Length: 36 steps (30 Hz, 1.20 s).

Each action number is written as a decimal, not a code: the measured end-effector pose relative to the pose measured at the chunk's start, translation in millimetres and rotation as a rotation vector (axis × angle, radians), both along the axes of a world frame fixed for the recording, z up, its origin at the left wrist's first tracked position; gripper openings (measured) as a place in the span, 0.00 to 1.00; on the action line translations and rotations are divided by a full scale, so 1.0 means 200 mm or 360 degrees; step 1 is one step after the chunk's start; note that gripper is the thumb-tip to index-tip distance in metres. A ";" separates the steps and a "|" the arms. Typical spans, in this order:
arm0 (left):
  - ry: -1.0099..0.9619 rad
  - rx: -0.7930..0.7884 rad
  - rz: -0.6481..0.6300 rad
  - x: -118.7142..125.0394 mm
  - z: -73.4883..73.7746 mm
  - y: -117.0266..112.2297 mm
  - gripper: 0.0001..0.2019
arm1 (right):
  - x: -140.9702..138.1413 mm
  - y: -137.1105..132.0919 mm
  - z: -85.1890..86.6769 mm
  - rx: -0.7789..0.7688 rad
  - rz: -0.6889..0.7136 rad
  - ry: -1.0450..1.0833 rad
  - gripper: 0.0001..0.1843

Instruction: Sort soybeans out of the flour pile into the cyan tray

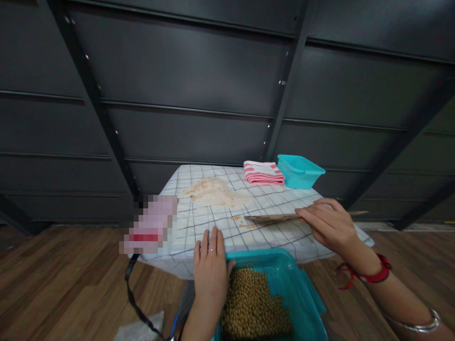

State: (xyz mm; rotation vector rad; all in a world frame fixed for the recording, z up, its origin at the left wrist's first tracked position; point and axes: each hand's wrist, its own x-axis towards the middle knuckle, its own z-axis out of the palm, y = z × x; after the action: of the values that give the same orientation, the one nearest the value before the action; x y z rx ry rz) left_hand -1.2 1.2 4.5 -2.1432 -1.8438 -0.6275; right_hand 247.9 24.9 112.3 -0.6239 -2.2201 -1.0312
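My left hand (210, 258) lies flat with fingers stretched out on the near edge of a small table covered by a white grid-patterned cloth (199, 222), touching the rim of a teal tub (284, 270) of yellow-brown beans (254, 303). My right hand (329, 222) is closed on a flat piece of brown cardboard (272, 218), held edge-on just above the cloth. A few stray beans (245, 223) lie by the cardboard's left end. Farther back on the cloth sits a pile of pale grains (213, 192).
A folded pink-and-white striped towel (263, 172) and a smaller teal container (299, 170) sit at the table's far right. A blurred pink patch (151, 225) is at the left edge, with a black strap (137, 298) hanging below. Behind stands a dark panelled wall; the floor is wood.
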 end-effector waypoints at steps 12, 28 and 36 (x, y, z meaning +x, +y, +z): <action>-0.0003 -0.0034 -0.0013 0.00 0.00 0.00 0.28 | -0.10 0.05 -0.02 -0.0016 0.0087 -0.0002 0.16; -0.0032 -0.0027 -0.0009 0.00 0.00 0.00 0.27 | -0.17 0.05 -0.06 -0.0057 0.0111 -0.0035 0.12; -0.0016 -0.0016 -0.0012 0.00 0.00 0.00 0.26 | -0.19 0.02 -0.03 -0.0045 0.0082 -0.0003 0.12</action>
State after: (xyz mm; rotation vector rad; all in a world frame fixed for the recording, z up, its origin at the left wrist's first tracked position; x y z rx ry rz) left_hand -0.6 1.1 4.6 -2.1584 -1.8490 -0.6331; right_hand 210.5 29.3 106.4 -0.5756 -2.2442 -0.9766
